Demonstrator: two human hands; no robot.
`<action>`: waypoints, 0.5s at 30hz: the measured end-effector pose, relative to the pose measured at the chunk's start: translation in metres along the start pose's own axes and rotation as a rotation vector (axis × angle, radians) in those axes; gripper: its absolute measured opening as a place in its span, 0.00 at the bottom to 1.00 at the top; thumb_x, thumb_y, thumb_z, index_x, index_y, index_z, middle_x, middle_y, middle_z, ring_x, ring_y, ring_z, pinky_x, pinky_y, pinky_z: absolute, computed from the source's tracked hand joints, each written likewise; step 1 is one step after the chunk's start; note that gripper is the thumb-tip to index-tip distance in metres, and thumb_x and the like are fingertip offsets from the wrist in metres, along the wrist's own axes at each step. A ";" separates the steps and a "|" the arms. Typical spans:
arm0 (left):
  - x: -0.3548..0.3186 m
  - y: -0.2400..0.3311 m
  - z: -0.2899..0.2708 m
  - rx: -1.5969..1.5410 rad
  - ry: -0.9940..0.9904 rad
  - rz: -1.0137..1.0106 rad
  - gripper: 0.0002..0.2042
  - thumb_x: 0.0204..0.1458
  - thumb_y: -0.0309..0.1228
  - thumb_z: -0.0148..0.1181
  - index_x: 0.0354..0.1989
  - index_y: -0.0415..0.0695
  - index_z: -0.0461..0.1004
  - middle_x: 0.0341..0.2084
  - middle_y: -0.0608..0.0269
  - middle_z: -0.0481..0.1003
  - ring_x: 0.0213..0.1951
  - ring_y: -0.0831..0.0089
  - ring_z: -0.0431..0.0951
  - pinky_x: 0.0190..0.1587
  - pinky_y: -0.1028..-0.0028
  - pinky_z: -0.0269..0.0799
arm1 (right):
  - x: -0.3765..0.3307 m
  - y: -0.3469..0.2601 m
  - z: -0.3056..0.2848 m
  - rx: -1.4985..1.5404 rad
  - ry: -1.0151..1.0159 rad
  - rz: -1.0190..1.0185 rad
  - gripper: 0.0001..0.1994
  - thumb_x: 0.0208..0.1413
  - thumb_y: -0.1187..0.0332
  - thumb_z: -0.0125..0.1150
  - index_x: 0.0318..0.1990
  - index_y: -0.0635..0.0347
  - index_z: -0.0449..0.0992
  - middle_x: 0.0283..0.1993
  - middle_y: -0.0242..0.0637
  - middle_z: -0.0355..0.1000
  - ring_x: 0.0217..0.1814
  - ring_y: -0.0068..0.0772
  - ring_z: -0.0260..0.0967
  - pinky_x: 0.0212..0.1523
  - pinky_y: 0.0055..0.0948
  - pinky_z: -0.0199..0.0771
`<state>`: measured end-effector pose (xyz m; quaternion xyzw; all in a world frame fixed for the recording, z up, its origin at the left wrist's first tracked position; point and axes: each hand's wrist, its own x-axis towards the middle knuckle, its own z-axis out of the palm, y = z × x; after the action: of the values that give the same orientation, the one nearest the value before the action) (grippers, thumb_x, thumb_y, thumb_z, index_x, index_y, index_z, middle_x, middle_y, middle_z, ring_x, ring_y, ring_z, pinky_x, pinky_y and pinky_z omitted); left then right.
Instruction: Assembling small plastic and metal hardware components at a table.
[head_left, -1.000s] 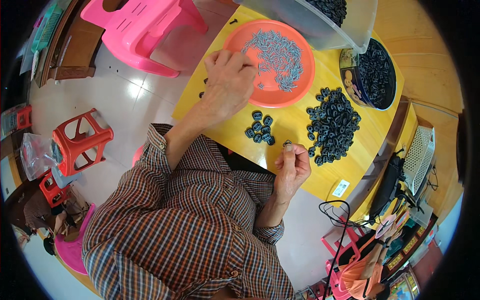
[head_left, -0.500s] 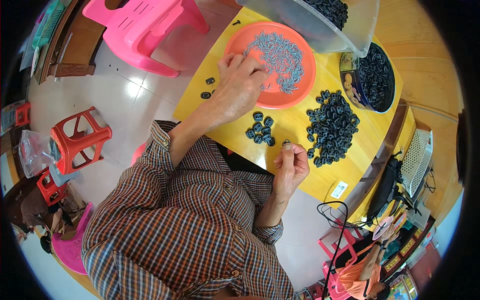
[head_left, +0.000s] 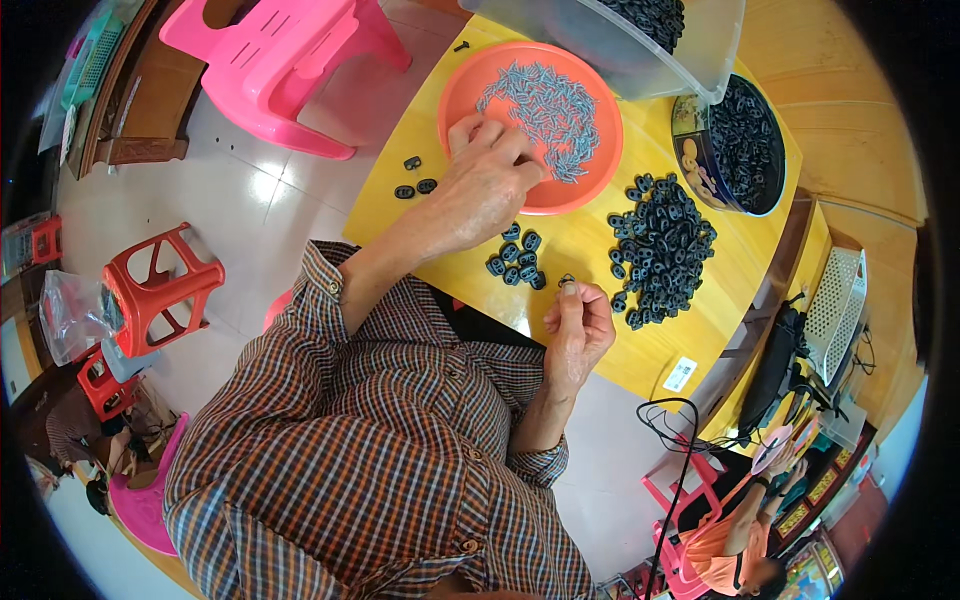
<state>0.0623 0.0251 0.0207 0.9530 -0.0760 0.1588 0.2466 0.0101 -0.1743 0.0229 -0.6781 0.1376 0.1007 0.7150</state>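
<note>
My left hand (head_left: 485, 185) reaches over the near left part of an orange plastic plate (head_left: 462, 92), fingers bent and drawn together. Its fingertips are partly hidden, so what they hold does not show. In the plate lies a spread of small grey screws (head_left: 555, 120). My right hand (head_left: 578, 325), near the front edge of the table, pinches a small black oval piece (head_left: 567, 280) between thumb and fingers. Left of it is a small group of black two-hole oval pieces (head_left: 518, 258). A larger heap of similar pieces (head_left: 662, 250) lies to its right.
On the yellow table (head_left: 660, 355) stand a translucent bin (head_left: 690, 70) and a round tin (head_left: 700, 165), both with black parts. Three loose pieces (head_left: 405, 191) lie at the left. A white label (head_left: 680, 374) is near the front right edge. Pink chair (head_left: 270, 80) and red stool (head_left: 165, 285) stand left.
My left hand has shifted slightly right over the plate, its fingers more bent. My right hand keeps its pinch on the black oval piece. The whole view has shifted a little.
</note>
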 end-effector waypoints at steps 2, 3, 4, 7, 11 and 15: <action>0.002 0.001 0.004 -0.003 0.007 0.008 0.12 0.38 0.20 0.56 0.33 0.45 0.79 0.34 0.66 0.70 0.43 0.66 0.66 0.56 0.59 0.50 | 0.000 0.000 0.000 -0.003 -0.010 -0.005 0.05 0.56 0.71 0.56 0.31 0.62 0.71 0.23 0.28 0.66 0.19 0.13 0.57 0.19 0.14 0.56; 0.004 0.002 0.006 -0.006 0.013 0.014 0.12 0.38 0.20 0.56 0.33 0.45 0.79 0.34 0.66 0.70 0.43 0.66 0.66 0.56 0.60 0.50 | 0.000 0.000 0.000 -0.002 -0.008 -0.007 0.05 0.56 0.71 0.56 0.31 0.62 0.71 0.23 0.28 0.66 0.19 0.13 0.57 0.19 0.14 0.56; 0.005 0.001 0.008 -0.006 0.014 0.016 0.12 0.38 0.20 0.56 0.33 0.45 0.79 0.34 0.66 0.70 0.43 0.66 0.66 0.56 0.60 0.50 | 0.000 0.001 -0.001 -0.006 -0.007 -0.010 0.05 0.56 0.71 0.56 0.31 0.62 0.71 0.22 0.28 0.66 0.19 0.13 0.57 0.19 0.14 0.56; 0.008 -0.001 0.014 -0.026 -0.029 0.035 0.11 0.39 0.22 0.56 0.33 0.43 0.79 0.34 0.61 0.69 0.44 0.61 0.65 0.57 0.51 0.47 | 0.000 0.001 -0.002 -0.008 -0.004 -0.009 0.05 0.56 0.71 0.57 0.32 0.62 0.71 0.22 0.27 0.66 0.18 0.13 0.57 0.19 0.13 0.56; 0.011 0.002 0.016 0.004 -0.002 0.019 0.12 0.39 0.21 0.55 0.33 0.45 0.79 0.33 0.63 0.70 0.43 0.64 0.66 0.56 0.55 0.48 | 0.000 0.002 -0.003 -0.010 -0.011 -0.009 0.05 0.56 0.70 0.57 0.32 0.62 0.72 0.20 0.27 0.65 0.18 0.13 0.56 0.19 0.13 0.56; 0.011 0.003 0.016 0.017 0.023 0.020 0.13 0.38 0.20 0.56 0.33 0.46 0.80 0.32 0.65 0.70 0.42 0.66 0.67 0.55 0.60 0.49 | 0.001 0.002 -0.003 -0.019 -0.006 -0.003 0.05 0.56 0.70 0.57 0.32 0.62 0.72 0.19 0.27 0.65 0.18 0.13 0.56 0.19 0.14 0.56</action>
<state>0.0767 0.0141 0.0124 0.9523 -0.0814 0.1726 0.2379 0.0100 -0.1769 0.0211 -0.6849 0.1333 0.1031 0.7089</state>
